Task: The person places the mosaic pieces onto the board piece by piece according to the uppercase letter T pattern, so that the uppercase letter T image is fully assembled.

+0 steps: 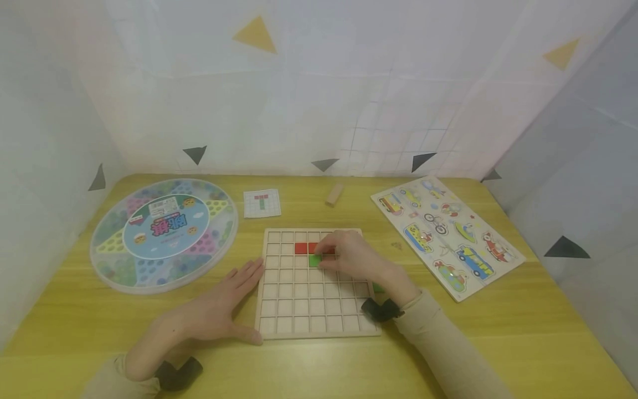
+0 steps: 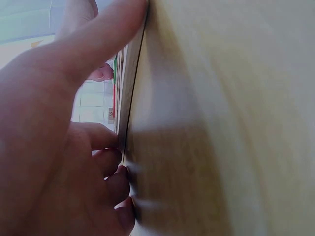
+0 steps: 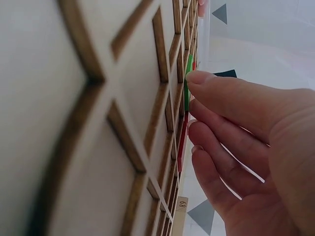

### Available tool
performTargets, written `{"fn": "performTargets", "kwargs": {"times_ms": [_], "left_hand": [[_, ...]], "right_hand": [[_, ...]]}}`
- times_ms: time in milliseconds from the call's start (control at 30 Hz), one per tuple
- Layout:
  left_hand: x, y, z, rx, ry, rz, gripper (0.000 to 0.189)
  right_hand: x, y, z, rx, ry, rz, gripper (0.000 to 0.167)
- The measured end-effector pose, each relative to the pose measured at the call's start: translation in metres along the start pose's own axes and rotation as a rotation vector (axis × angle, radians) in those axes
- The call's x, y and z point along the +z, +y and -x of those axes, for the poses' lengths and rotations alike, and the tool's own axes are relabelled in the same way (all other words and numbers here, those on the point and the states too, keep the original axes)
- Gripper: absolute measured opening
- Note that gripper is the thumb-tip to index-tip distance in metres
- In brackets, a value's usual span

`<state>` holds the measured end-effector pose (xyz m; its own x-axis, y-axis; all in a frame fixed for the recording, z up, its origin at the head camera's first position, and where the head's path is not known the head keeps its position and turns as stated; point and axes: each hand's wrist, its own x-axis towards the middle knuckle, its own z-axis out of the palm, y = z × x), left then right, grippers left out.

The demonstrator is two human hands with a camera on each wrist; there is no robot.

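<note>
A wooden grid board (image 1: 284, 323) lies in front of me. My left hand (image 1: 211, 310) is spread on the table at its left side, fingertips and thumb against the board's edge. Over the upper middle of the grid is my right hand (image 1: 354, 257), its thumb (image 3: 204, 78) and forefinger tips at a green square tile (image 1: 314, 261), which they touch with loosely bent fingers. Just above that tile runs a row of red tiles (image 1: 301, 248), partly hidden by the right hand. Another green piece (image 1: 377, 287) shows beside the board, under the right wrist.
A round, clear-lidded game box (image 1: 164, 277) stands at left. Behind the board lie a card (image 1: 261, 210) with a red and green T pattern and a small wooden block (image 1: 335, 195). A vehicle picture puzzle board (image 1: 448, 244) is at right. Cloth-covered walls (image 1: 319, 111) enclose the table.
</note>
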<state>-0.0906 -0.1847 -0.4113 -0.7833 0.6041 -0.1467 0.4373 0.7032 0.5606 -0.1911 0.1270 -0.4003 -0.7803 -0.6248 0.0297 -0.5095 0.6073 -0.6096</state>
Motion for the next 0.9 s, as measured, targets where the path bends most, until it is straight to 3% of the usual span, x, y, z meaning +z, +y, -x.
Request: {"fn": "performTargets", "kwargs": {"times_ms": [367,500,767,900], "left_hand": [[0.0,0.001,0.0,-0.002,-0.001,0.009,0.126],[0.0,0.003,0.001,-0.007,-0.002,0.0,0.125],[0.001,0.004,0.001,0.006,0.008,-0.02,0.124],[-0.001,0.002,0.001,0.004,0.006,-0.027,0.125]], "right_hand": [[-0.001,0.002,0.001,-0.016,0.001,-0.011,0.021],[-0.012,0.005,0.006,-0.03,0.031,-0.048,0.023],[-0.049,0.027,0.037,-0.043,0.183,0.012,0.026],[-0.06,0.041,0.057,-0.03,0.212,0.043,0.024]]}}
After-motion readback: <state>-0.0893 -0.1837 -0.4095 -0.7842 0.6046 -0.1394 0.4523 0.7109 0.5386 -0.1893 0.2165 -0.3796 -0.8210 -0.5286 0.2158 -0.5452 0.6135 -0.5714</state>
